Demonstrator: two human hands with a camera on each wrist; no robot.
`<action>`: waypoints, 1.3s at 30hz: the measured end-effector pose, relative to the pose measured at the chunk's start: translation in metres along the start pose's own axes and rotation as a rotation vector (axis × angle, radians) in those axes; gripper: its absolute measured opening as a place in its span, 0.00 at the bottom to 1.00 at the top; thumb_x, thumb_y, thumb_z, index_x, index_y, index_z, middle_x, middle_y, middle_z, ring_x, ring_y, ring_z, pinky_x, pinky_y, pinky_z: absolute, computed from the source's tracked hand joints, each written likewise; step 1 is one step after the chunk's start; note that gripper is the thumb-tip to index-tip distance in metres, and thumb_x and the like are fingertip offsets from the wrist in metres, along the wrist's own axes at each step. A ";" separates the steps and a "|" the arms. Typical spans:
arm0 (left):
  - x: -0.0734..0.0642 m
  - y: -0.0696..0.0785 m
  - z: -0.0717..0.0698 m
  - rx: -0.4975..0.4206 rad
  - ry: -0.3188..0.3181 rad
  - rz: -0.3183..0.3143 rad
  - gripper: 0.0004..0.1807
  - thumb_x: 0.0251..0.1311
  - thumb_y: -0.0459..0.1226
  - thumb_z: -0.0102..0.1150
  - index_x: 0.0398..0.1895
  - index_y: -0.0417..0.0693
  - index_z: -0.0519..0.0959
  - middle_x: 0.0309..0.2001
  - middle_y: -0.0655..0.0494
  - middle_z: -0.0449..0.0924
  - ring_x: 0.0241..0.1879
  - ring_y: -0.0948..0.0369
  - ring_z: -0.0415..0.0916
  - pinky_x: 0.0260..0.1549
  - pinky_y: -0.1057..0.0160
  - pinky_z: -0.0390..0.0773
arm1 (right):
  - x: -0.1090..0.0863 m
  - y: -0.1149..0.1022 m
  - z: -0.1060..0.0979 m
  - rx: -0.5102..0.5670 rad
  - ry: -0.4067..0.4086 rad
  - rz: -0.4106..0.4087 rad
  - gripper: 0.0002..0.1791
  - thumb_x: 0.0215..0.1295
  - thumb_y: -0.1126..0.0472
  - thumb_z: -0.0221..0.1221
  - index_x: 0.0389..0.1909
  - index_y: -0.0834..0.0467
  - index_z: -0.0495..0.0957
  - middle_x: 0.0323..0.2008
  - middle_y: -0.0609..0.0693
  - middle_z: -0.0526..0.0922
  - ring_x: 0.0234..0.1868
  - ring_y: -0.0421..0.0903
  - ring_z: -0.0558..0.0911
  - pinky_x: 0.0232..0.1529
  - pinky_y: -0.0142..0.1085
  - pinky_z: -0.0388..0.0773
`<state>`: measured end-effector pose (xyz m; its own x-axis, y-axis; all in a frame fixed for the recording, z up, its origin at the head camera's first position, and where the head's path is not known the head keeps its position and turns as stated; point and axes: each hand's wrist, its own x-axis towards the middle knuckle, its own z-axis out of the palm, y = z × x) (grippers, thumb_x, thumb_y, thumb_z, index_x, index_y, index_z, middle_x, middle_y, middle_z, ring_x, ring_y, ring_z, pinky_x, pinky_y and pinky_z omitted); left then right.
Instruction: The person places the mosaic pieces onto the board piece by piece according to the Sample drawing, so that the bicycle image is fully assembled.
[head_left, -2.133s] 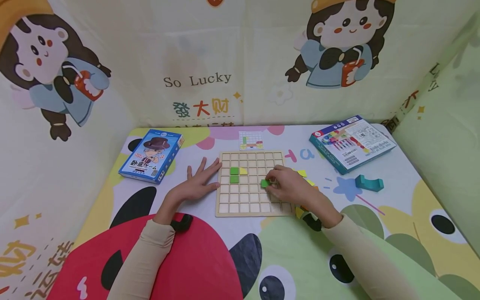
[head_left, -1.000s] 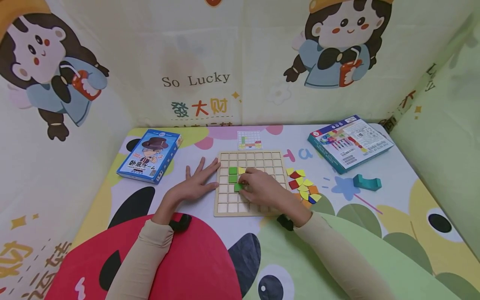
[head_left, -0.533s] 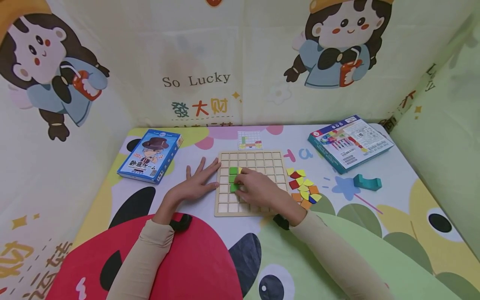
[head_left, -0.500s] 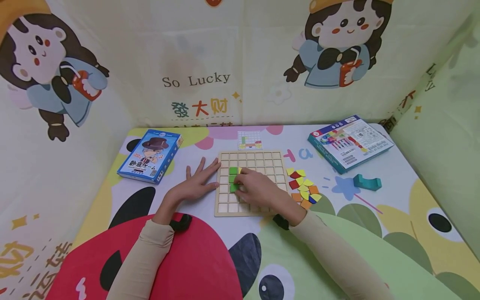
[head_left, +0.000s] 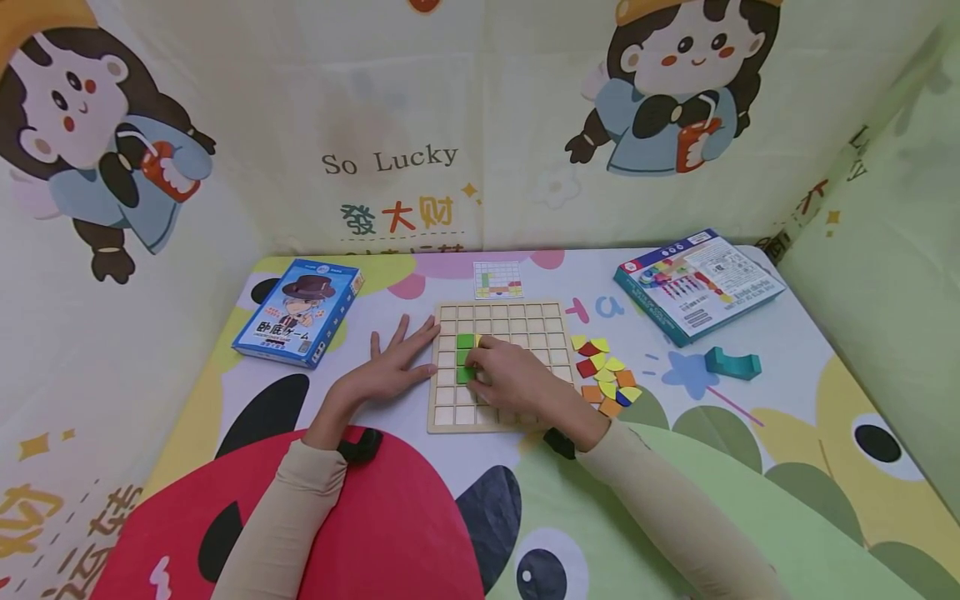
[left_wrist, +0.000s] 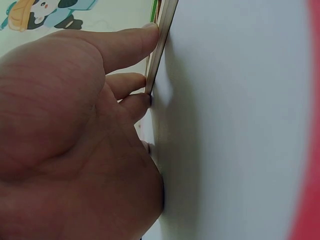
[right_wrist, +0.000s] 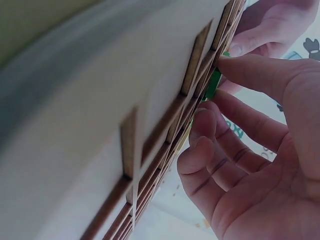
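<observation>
Fingers (right_wrist: pixel 245 115) pinching a green square tile (head_left: pixel 465 376), my right hand (head_left: pixel 513 377) apparently seats it in a pale wooden grid board (head_left: pixel 502 312), left hand (head_left: pixel 384 372) splayed; release seems due.

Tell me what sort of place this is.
Probably a tabletop play area, judging by the gridded board, the loose coloured tiles beside it and the cartoon-printed backdrop.
</observation>
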<state>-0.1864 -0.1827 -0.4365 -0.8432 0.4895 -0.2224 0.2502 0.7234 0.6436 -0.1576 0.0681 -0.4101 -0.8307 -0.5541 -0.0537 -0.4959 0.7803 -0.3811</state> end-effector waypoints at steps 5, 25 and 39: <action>0.000 0.000 -0.001 0.002 0.000 0.009 0.43 0.76 0.48 0.56 0.88 0.56 0.49 0.89 0.50 0.38 0.86 0.40 0.17 0.73 0.24 0.12 | 0.000 0.001 0.001 0.000 0.002 -0.003 0.20 0.68 0.51 0.71 0.58 0.53 0.87 0.51 0.50 0.83 0.42 0.42 0.79 0.46 0.33 0.84; 0.000 0.000 0.001 -0.005 -0.002 -0.006 0.43 0.76 0.48 0.57 0.88 0.57 0.49 0.89 0.51 0.39 0.87 0.41 0.17 0.73 0.25 0.11 | -0.001 -0.001 0.001 -0.001 -0.008 0.005 0.20 0.69 0.52 0.71 0.58 0.54 0.86 0.50 0.50 0.83 0.41 0.43 0.79 0.45 0.33 0.82; 0.000 0.001 0.002 -0.003 0.008 -0.008 0.43 0.75 0.48 0.57 0.88 0.58 0.49 0.89 0.51 0.39 0.87 0.41 0.17 0.73 0.25 0.12 | -0.008 0.007 -0.003 0.020 -0.008 0.008 0.15 0.70 0.53 0.70 0.54 0.53 0.87 0.46 0.49 0.84 0.39 0.42 0.79 0.45 0.35 0.82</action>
<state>-0.1854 -0.1812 -0.4371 -0.8489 0.4796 -0.2220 0.2417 0.7258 0.6440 -0.1551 0.0785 -0.4093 -0.8324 -0.5505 -0.0641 -0.4842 0.7785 -0.3993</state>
